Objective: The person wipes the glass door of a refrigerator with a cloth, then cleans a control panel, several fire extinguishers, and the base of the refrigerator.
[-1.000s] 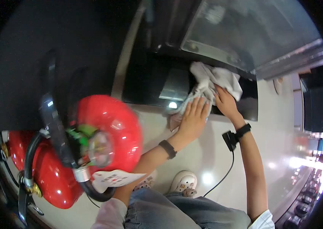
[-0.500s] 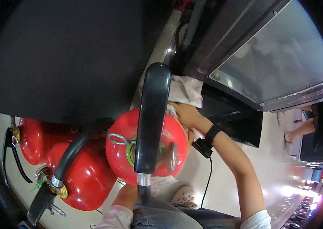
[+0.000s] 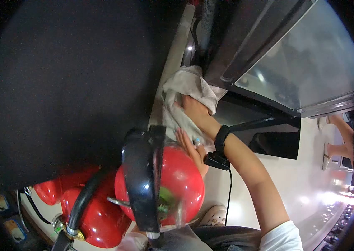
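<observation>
A grey-white cloth lies bunched beyond a red fire extinguisher. My right hand is closed on the cloth, its fingertips partly buried in the folds. My left hand reaches out from behind the extinguisher, fingers stretched along its side and against the cloth's lower edge. The extinguisher's black handle points up toward me and hides part of its top. On its left is a metal pin ring. Much of my left forearm is hidden behind the extinguisher.
More red extinguishers with a black hose crowd the lower left. A large dark panel fills the upper left. A black-framed glass case stands at right. Another person's legs show at far right.
My right hand and the cloth have moved up and away from the extinguisher. The extinguisher and its handle sit lower in view, and more of my left hand shows.
</observation>
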`<state>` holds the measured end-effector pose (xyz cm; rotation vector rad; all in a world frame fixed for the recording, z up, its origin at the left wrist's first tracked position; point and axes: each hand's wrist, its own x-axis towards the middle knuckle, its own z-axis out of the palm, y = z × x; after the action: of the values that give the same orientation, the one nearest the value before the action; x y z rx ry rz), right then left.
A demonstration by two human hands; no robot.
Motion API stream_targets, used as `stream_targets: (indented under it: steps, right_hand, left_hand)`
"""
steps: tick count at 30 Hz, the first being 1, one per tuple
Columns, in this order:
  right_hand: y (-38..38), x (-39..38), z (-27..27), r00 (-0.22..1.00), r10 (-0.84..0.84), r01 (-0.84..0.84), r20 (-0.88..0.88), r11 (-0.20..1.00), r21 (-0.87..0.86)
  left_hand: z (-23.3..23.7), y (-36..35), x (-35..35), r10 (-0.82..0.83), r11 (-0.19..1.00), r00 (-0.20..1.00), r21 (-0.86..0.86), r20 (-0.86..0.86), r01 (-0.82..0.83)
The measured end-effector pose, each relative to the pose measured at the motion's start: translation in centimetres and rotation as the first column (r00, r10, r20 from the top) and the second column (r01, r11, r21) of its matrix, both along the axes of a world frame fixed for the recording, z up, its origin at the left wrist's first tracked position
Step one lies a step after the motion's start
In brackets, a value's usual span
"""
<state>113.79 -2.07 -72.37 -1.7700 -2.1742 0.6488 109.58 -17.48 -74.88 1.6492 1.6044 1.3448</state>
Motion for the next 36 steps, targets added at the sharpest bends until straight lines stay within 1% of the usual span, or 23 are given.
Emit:
stream_targets:
  steps: [3,5,6,8,9,11,12,13,14,15,17,18,19,21,26,28,30,31,32,33,34,35,36]
  right_hand:
    - [1.1,-0.4,0.1,1.000,-0.005,0.001,-0.028,0.993,-0.120]
    - [2.3,-1.4,0.0,0.971,-0.212,0.214,-0.113,0.977,0.010]
    - [2.5,-1.3,0.0,0.967,-0.221,0.223,-0.124,0.975,0.004]
    - [2.7,-1.0,-0.1,0.999,0.043,-0.034,-0.017,0.937,0.347]
    - [3.2,-1.5,-1.4,0.999,0.039,-0.028,-0.027,0.938,0.345]
    - [4.4,-2.8,-3.7,0.921,-0.140,0.289,-0.363,0.871,0.396]
    - [4.6,-2.4,-4.0,0.921,-0.140,0.287,-0.362,0.875,0.390]
    - [4.5,-2.0,-2.7,0.925,-0.121,0.200,-0.360,0.960,0.193]
    - [4.7,-1.6,-2.0,0.926,-0.100,0.104,-0.363,0.995,-0.009]
    - [5.2,-1.1,-3.6,0.925,-0.103,0.105,-0.366,0.994,-0.013]
    - [5.7,-0.7,-4.5,0.962,0.094,-0.120,-0.258,0.989,-0.089]
    - [5.2,0.0,-4.9,0.973,0.233,-0.232,0.005,0.968,0.090]
    - [4.4,0.1,-3.5,0.974,0.227,-0.227,0.009,0.969,0.095]
    - [3.4,-0.1,-2.0,0.948,0.281,-0.227,-0.150,0.926,0.302]
    - [1.4,0.6,-1.1,0.947,0.284,-0.255,-0.148,0.949,0.186]
    - [-0.6,2.5,-0.1,0.927,0.374,-0.310,-0.006,0.777,0.548]
    - [-2.2,6.2,-0.5,0.896,0.444,-0.401,0.017,0.790,0.464]
    - [-3.8,8.6,0.2,0.912,0.409,-0.398,0.027,0.869,0.293]
    - [-5.2,11.3,0.0,0.924,0.374,-0.382,0.080,0.913,0.140]
    - [-7.2,13.2,1.6,0.943,0.321,-0.331,0.085,0.928,0.173]
    - [-9.1,15.3,1.9,0.954,0.296,-0.297,0.040,0.929,0.218]
    - [-11.3,17.5,1.9,0.974,0.226,-0.225,0.021,0.946,0.232]
    - [-13.6,19.0,2.1,0.990,0.119,-0.097,-0.079,0.968,0.233]
  left_hand:
    - [-0.2,0.2,0.0,-0.017,1.000,1.000,-0.002,0.005,0.017]
    - [-0.4,0.3,-0.2,-0.032,1.000,0.999,-0.001,0.008,0.032]
    - [-0.5,0.2,-0.3,-0.036,0.999,0.999,0.000,0.003,0.036]
    - [-0.4,0.3,-0.6,-0.044,0.999,0.999,-0.001,-0.013,0.044]
    - [-0.3,0.2,-0.5,-0.032,0.999,0.999,-0.005,-0.028,0.031]
    - [-0.6,0.2,-0.4,-0.016,1.000,0.999,-0.012,-0.046,0.015]
    - [-1.1,0.1,-0.3,-0.016,1.000,0.999,0.013,-0.048,0.016]
    - [-1.2,-0.1,-0.2,-0.016,0.999,0.999,0.037,-0.052,0.018]
    - [-1.2,-0.1,-0.3,-0.015,0.999,0.998,0.033,-0.055,0.016]
    - [-1.0,-0.1,-0.3,-0.024,0.999,0.996,0.028,-0.081,0.027]
    - [-1.1,-0.1,-0.3,-0.039,0.999,0.994,0.029,-0.106,0.043]
    - [-1.3,-0.2,-0.3,-0.034,0.999,0.992,0.013,-0.123,0.036]
    - [-1.4,-0.2,-0.2,-0.029,1.000,0.990,-0.002,-0.140,0.029]
    - [-1.0,-0.1,-0.1,-0.038,0.999,0.992,0.004,-0.118,0.039]
    - [-2.1,-0.3,-0.2,-0.068,0.998,0.994,0.007,-0.081,0.069]
    - [-1.8,-0.2,-0.5,-0.077,0.997,0.994,0.008,-0.071,0.078]
    - [-1.1,0.2,-0.3,-0.057,0.995,0.986,0.072,-0.154,0.069]
    - [-0.9,-0.1,-0.2,-0.055,0.995,0.988,0.074,-0.141,0.066]
    - [-0.7,-0.2,-0.1,-0.142,0.989,0.969,0.010,-0.204,0.147]
    - [-0.5,-0.2,-0.1,-0.229,0.973,0.937,-0.058,-0.263,0.222]
    - [-0.3,-0.3,0.1,-0.332,0.943,0.908,-0.106,-0.254,0.315]
    - [-0.2,-0.5,0.3,-0.333,0.943,0.909,-0.102,-0.251,0.317]
    - [-0.3,-0.6,0.5,-0.496,0.866,0.816,-0.101,-0.297,0.490]
